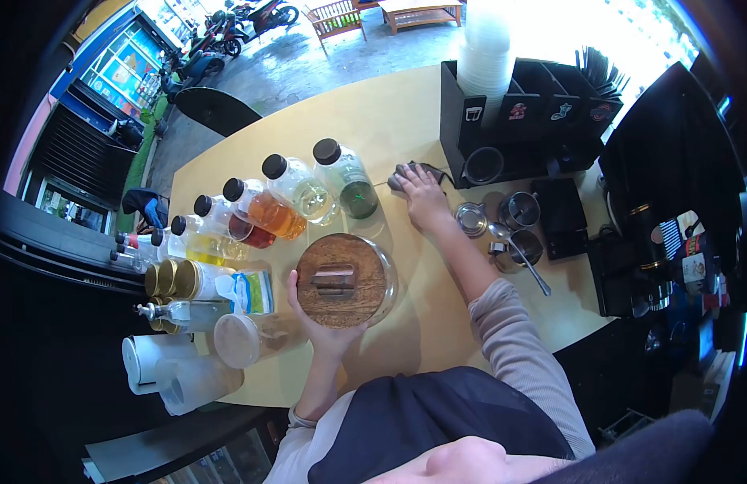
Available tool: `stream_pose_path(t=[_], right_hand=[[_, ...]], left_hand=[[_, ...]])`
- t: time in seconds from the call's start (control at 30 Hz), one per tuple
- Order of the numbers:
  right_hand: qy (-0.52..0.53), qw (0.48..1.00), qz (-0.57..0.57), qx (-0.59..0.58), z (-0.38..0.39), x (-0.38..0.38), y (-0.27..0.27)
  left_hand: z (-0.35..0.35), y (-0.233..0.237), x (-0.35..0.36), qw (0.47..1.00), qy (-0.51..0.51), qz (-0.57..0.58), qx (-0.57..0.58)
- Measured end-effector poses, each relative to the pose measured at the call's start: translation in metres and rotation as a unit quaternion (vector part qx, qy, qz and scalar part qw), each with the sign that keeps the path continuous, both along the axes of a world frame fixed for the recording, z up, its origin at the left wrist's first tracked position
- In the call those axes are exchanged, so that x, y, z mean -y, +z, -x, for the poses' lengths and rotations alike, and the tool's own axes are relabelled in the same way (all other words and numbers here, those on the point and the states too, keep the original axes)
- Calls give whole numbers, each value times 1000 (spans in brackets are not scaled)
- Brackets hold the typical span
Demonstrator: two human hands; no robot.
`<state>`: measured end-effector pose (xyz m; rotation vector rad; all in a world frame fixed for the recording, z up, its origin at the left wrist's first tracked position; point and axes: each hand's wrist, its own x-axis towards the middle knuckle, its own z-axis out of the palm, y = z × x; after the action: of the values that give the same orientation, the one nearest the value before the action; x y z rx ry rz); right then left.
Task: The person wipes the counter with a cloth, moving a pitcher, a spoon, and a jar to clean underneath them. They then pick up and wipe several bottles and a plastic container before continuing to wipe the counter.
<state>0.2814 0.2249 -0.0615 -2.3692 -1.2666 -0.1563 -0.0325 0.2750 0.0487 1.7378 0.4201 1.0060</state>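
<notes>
My left hand (331,332) is wrapped round the near left side of a large clear jar with a round wooden lid (325,302). The jar stands at the middle of the table, and its glass wall shows at the right of the lid. My right hand (424,200) reaches forward and presses on a crumpled dark cloth (398,181) on the tabletop, its fingers over the fabric. Beside that wrist are a small metal container (471,219), a metal pitcher (519,210) and a spoon (534,270) lying across another cup.
Several black-capped bottles of coloured liquid (276,216) line the table's left side. Gold-lidded jars (188,280), a blue and white packet (256,292) and plastic pitchers (197,385) stand nearer. A black organizer (518,137) with stacked cups (482,60) and a black machine (672,161) bound the right.
</notes>
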Motion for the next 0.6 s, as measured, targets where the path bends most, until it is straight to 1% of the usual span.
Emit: stream_pose_path(t=[0.17,0.3,0.37,0.4,0.43,0.53,0.6], right_hand=[[11,999,5,-33,37,25,4],[-28,999,23,-38,71,33,-5],[-141,990,23,-17,85,31,-11],[-144,988,33,-40,85,32,-6],[-143,988,33,-40,85,30,-5],[-186,978,88,-30,74,18,-5],[-201,975,88,-34,58,9,-5]], left_hand=[[-1,3,1,1000,-11,6,0],[-1,4,1,1000,-21,-1,10],[-1,5,1,1000,-22,-4,9],[-1,4,1,1000,-21,-7,7],[-1,4,0,1000,-19,-9,4],[2,-1,-3,1000,-27,-5,4],[3,-4,-4,1000,-22,-12,1]])
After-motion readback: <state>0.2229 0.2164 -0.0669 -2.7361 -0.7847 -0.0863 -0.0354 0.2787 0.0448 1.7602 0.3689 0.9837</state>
